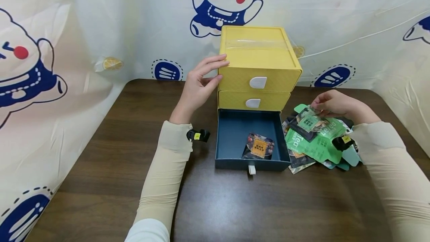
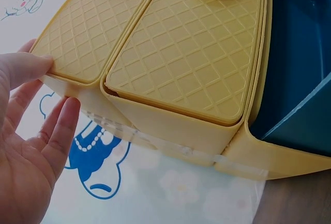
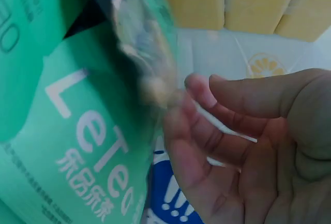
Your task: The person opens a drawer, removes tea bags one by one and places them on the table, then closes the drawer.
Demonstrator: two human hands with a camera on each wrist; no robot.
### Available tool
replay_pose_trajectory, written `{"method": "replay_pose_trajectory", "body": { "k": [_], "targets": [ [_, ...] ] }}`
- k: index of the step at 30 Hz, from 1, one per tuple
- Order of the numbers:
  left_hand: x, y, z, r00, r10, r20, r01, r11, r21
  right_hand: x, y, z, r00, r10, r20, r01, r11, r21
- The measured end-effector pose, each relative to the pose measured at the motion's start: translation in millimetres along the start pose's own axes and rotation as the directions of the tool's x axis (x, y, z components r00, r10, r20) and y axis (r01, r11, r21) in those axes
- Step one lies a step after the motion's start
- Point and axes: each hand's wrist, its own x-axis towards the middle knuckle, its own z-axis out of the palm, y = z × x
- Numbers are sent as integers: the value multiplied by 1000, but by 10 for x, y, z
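My left hand point(image 1: 200, 85) rests against the left side of a yellow drawer box point(image 1: 262, 53), fingers nearly straight. In the left wrist view, the thumb touches the front corner of the top drawer point(image 2: 95, 32). The blue bottom drawer point(image 1: 231, 130) is pulled out, with one dark tea sachet point(image 1: 259, 146) with an orange label lying inside. At the right, my right hand point(image 1: 339, 105) pinches the edge of a green-labelled tea sachet point(image 1: 309, 122) above a pile. That sachet is blurred in the right wrist view, beside the curled fingers of the right hand point(image 3: 222, 136).
Under the sachet lies a green flattened tea carton point(image 3: 88, 136) among several more packets, close to the drawer's right wall. Both upper drawers are closed and have white tabs point(image 1: 258, 82). A patterned cloth point(image 1: 161, 29) hangs behind the brown table point(image 1: 215, 201).
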Motion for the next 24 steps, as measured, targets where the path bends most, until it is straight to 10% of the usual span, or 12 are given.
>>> {"method": "replay_pose_trajectory", "body": {
  "k": [11,24],
  "targets": [
    [6,-11,3,1000,4,1,-4,1000,0,-230,-611,203,979,-202,-22,195,964,-182],
    [2,-13,5,1000,7,-4,-7,1000,-2,-72,-1301,748,901,-312,301,369,917,-155]
  ]
}}
